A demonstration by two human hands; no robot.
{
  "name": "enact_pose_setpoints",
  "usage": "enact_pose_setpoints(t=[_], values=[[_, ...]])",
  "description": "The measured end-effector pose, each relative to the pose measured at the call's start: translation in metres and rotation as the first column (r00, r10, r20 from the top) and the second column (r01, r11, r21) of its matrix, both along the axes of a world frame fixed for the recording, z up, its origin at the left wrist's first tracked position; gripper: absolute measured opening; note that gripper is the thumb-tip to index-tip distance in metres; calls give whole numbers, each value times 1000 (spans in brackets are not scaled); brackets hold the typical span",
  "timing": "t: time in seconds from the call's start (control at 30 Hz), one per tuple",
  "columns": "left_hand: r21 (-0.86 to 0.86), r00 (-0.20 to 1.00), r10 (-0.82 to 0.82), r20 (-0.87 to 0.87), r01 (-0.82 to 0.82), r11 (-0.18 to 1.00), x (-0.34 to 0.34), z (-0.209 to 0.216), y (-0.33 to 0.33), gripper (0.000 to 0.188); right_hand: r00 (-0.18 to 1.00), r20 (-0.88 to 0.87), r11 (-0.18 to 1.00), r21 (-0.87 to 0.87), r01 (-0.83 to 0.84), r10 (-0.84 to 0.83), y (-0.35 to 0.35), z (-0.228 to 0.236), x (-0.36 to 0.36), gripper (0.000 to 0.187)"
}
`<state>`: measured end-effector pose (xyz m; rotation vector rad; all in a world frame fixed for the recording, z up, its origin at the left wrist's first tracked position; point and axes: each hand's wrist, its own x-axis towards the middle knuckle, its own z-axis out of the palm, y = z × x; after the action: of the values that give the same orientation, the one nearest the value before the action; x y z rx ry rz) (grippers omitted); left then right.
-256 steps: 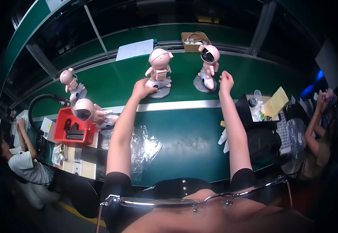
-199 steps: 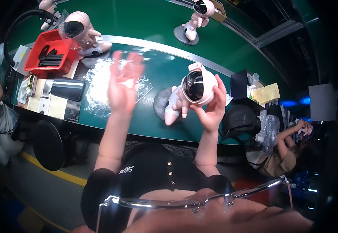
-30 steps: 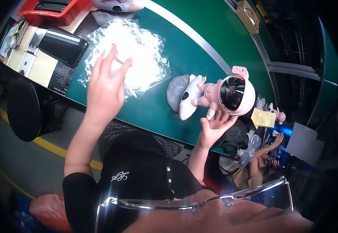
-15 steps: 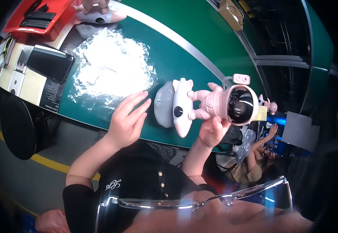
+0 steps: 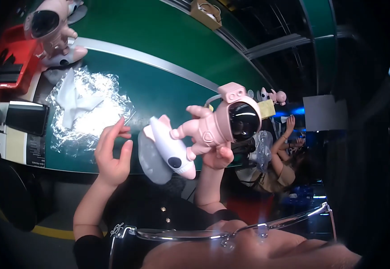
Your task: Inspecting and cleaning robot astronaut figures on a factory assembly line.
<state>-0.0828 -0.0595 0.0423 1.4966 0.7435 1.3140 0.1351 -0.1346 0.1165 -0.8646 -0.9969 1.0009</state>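
Observation:
A pink astronaut figurine [image 5: 208,127] with a black visor stands on a white and pink rocket [image 5: 168,145], which has a grey rounded base [image 5: 150,157]. My right hand [image 5: 217,157] grips it from below, near the helmet; part of that hand is hidden behind the figurine. To the left of the grey base, my left hand [image 5: 113,157] is open, its fingers curved apart with nothing between them. Just beyond that hand, clear crinkled plastic wrap [image 5: 109,89] lies on the green table [image 5: 154,85], with a white cloth [image 5: 76,101] on top.
Another astronaut figurine [image 5: 53,27] stands at the far left beside a red bin [image 5: 20,80] with black items. A dark tray-like object [image 5: 27,117] lies at the table's left. A small cardboard box [image 5: 206,14] is at the back. To the right, a co-worker's arm [image 5: 282,143] is raised.
My view has turned, so the table and bin sit further left. The figurine in my right hand has tilted, its rocket now slanting. My left hand stays apart from it, fingers more curled.

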Motion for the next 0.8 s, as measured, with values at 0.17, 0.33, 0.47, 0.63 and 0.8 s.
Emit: enact_pose_setpoints(t=[0.17, 0.33, 0.47, 0.63, 0.8], values=[[142, 998, -43, -35, 47, 989, 6, 14, 5, 33, 988, -100, 993, 7, -116, 116, -3, -13, 5, 89], [136, 981, -178, -76, 187, 973, 24, 39, 14, 28, 953, -235, 979, -12, -202, 193, -2, -20, 7, 92], [148, 942, -333, -46, 336, 930, 34, 50, 20, 27, 923, -333, 978, -16, -208, 191, -6, -23, 14, 93], [79, 898, -439, -41, 441, 894, 40, 48, 16, 27, 915, -368, 978, -51, -200, 168, -9, -26, 15, 98], [83, 891, -452, -51, 455, 887, 43, 47, 12, 27, 803, -521, 957, 126, -262, 288, -10, -39, 18, 93]])
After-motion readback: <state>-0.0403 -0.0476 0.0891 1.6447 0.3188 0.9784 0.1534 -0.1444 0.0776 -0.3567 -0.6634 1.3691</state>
